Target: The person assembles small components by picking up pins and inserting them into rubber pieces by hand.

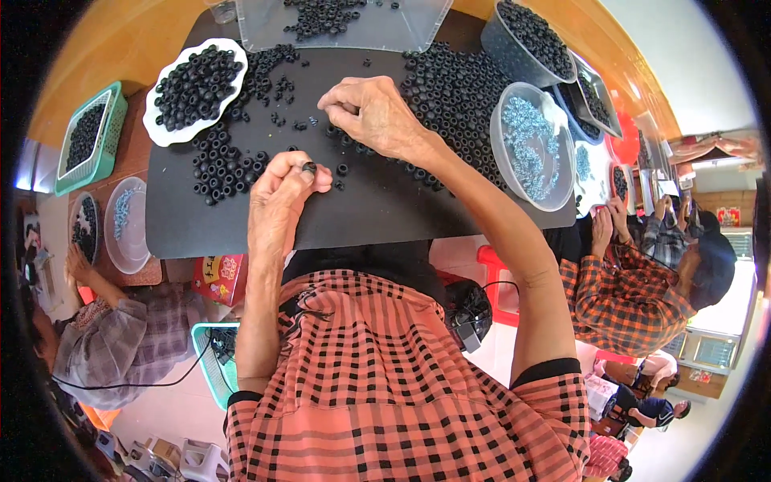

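My left hand [277, 193] is closed above the near part of a dark table [377, 225], pinching a small black ring-shaped part [309, 167] between thumb and fingers. To its upper right, my right hand [377, 116] hovers with bent fingers drawn together; whatever they hold, if anything, is hidden. A few tiny bluish pieces [313, 121] lie below and left of its fingertips. Black ring-shaped parts [225, 165] are scattered left of my left hand. Beyond my right forearm spreads a large pile of similar black parts [454, 100].
A white scalloped plate [152, 128] of black parts stands left. At the back is a clear bin [345, 42]. On the right are a full grey tub [498, 60] and a clear bowl [566, 173] of bluish pieces. People [626, 297] work on both sides.
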Tool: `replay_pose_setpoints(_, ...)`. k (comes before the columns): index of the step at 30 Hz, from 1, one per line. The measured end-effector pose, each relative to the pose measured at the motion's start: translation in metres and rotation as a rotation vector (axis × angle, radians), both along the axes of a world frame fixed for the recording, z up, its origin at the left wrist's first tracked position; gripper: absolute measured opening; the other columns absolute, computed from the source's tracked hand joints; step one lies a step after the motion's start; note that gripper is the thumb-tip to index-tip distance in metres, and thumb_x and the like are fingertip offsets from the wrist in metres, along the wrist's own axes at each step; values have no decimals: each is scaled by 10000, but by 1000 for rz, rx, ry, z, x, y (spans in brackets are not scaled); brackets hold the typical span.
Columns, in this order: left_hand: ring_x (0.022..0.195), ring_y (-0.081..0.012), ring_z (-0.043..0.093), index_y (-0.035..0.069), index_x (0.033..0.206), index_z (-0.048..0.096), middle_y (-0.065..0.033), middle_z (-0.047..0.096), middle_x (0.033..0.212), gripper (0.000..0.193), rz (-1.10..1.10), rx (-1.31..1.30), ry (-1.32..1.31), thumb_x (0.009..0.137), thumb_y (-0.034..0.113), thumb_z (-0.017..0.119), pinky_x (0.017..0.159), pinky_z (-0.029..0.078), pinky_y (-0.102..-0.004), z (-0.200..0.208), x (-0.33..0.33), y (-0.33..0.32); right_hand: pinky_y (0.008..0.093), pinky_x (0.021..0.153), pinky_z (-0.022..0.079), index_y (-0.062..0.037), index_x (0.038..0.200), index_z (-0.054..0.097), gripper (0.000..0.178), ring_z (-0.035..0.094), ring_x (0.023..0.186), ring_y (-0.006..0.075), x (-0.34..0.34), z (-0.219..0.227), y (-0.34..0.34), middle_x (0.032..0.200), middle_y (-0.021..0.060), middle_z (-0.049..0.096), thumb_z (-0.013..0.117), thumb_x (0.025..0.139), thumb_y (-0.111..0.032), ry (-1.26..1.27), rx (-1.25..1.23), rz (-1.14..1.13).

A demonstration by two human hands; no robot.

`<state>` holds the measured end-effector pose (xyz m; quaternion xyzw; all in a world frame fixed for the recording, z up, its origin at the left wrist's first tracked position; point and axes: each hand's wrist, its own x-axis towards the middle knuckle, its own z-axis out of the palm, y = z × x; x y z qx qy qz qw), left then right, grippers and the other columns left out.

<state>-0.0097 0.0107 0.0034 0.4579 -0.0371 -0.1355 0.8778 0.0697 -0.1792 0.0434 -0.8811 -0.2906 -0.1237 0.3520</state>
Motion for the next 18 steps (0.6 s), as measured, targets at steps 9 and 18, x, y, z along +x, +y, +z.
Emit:
replay_pose_setpoints(9, 815, -123, 606, 13, 977, 592, -82, 656, 886, 97, -13, 18, -18, 934, 60, 519, 809, 492, -272, -1, 3, -4, 338, 597, 483, 6, 894, 686, 157, 586, 614, 228, -1, 8, 14, 725, 115, 618, 617, 784, -84, 9, -68, 49)
replay_pose_setpoints(18, 812, -145, 628, 12, 979, 561, -103, 670, 886, 96, -13, 18, -31, 914, 26, 491, 817, 507, -290, -5, 2, -1, 332, 621, 500, 11, 905, 687, 180, 623, 652, 245, -2, 8, 8, 776, 136, 648, 602, 786, -94, 60, -89, 1)
